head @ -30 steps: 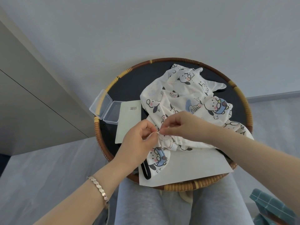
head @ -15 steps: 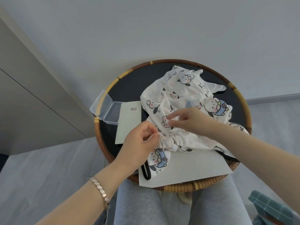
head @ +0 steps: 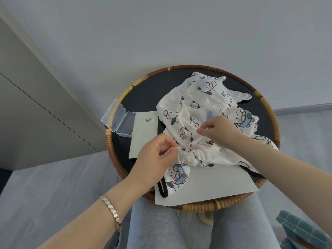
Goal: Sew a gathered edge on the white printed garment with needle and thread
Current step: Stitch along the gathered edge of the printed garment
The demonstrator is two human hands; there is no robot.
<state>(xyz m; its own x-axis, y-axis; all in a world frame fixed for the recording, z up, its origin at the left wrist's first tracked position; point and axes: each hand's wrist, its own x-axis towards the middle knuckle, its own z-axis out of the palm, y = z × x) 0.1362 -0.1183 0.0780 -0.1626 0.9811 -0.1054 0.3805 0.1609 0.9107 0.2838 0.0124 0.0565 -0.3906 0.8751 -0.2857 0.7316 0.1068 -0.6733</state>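
Observation:
The white garment printed with cartoon dogs lies crumpled on a round tray with a woven rim that rests on my lap. My left hand pinches the bunched, gathered edge of the cloth at the tray's near side. My right hand is up and to the right of it, fingertips pinched together. A thin white thread runs from the gathers toward those fingers. The needle is too small to make out.
An open clear plastic box sits at the tray's left rim beside a pale green card. A white sheet and a black elastic band lie at the near edge. A teal checked cloth is at the lower right.
My right hand has drawn away from my left hand, up and to the right, with the thread trailing out from the gathers. My left hand has kept its pinch on the bunched edge.

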